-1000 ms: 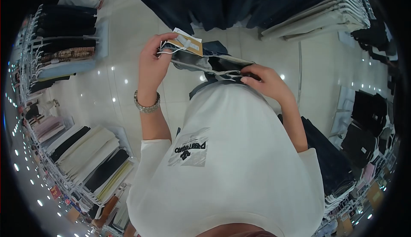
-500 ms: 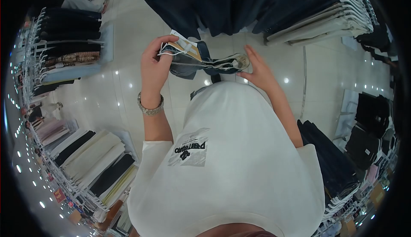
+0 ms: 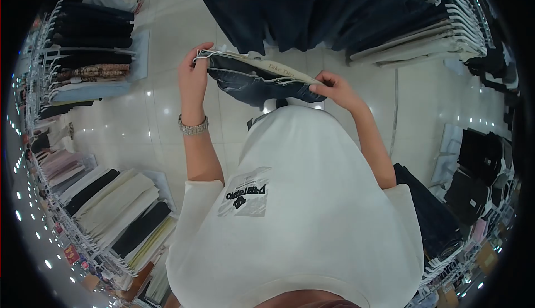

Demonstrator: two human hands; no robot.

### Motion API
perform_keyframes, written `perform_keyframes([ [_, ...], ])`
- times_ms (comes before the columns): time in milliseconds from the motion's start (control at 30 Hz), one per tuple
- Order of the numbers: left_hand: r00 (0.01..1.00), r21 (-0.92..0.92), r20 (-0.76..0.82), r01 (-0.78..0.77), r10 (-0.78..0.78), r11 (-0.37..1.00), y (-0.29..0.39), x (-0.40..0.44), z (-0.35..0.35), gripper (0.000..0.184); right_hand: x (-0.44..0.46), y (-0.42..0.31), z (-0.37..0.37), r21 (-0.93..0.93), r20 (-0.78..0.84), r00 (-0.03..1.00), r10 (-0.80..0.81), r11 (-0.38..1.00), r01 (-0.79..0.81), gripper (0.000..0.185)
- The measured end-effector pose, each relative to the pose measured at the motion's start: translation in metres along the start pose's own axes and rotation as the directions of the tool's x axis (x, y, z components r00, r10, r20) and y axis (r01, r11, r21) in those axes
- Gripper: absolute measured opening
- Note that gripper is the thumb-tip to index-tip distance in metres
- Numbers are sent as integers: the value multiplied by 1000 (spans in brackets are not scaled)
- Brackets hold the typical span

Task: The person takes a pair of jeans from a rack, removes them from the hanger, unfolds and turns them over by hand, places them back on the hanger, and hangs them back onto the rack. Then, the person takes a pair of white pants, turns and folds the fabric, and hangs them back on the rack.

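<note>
A pair of dark blue jeans [image 3: 245, 87] hangs in front of my white shirt, its waistband stretched between my two hands. My left hand [image 3: 195, 71] is closed on one end of the waistband, with a thin white hanger or cord at the fingers. At the other end my right hand [image 3: 336, 89] pinches the waistband between thumb and fingers. The pale inner waistband [image 3: 284, 69] with printed lettering faces up, and the top opening gapes a little. The lower legs of the jeans are mostly hidden below.
Just ahead, dark jeans [image 3: 290, 10] hang on a rack, with cream trousers [image 3: 412, 43] on white hangers at its right. Racks of folded dark garments [image 3: 92, 24] and pale trousers [image 3: 117, 202] line the left. More dark clothes [image 3: 479, 152] hang at right. Shiny tiles [image 3: 128, 118] cover the floor.
My right hand has closed on the waistband, which was bunched and is now spread out lengthwise. My left hand has moved slightly left, and the paper tags no longer show clearly.
</note>
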State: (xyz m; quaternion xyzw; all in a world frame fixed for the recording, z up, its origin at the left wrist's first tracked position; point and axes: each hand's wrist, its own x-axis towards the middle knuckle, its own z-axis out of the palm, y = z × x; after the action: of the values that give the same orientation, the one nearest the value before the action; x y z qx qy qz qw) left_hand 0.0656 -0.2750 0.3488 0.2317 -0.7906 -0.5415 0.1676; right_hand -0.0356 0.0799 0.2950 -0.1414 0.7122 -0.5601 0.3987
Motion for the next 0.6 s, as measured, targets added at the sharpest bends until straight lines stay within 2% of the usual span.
perform_keyframes([
  [67, 1000, -11, 6, -4, 4, 1000, -4, 1, -2, 29, 6, -7, -8, -24, -48, 998, -32, 999, 31, 22],
  [100, 1000, -18, 8, -7, 7, 1000, -5, 1, -2, 30, 9, -8, -10, -42, -55, 992, -112, 993, 110, 25],
  [233, 995, -15, 60, -78, 79, 997, -15, 2, -4, 32, 11, -16, -24, -114, -135, 978, -161, 983, 146, 22],
  [300, 980, 18, 135, -149, 145, 989, -23, 4, -7, 33, 10, -22, -34, -207, -216, 952, -218, 963, 173, 22],
  [400, 909, 153, 412, -141, 66, 978, -10, -2, -13, 34, -8, -43, -38, -290, -317, 885, -341, 923, 252, 21],
  [500, 825, 135, 565, -119, 22, 984, -17, -6, -14, 35, -21, -40, -47, -220, -335, 909, -248, 959, 181, 22],
  [600, 780, 166, 625, -185, 41, 969, -29, -13, -12, 35, -38, -37, -54, -251, -272, 951, -148, 965, 78, 23],
])
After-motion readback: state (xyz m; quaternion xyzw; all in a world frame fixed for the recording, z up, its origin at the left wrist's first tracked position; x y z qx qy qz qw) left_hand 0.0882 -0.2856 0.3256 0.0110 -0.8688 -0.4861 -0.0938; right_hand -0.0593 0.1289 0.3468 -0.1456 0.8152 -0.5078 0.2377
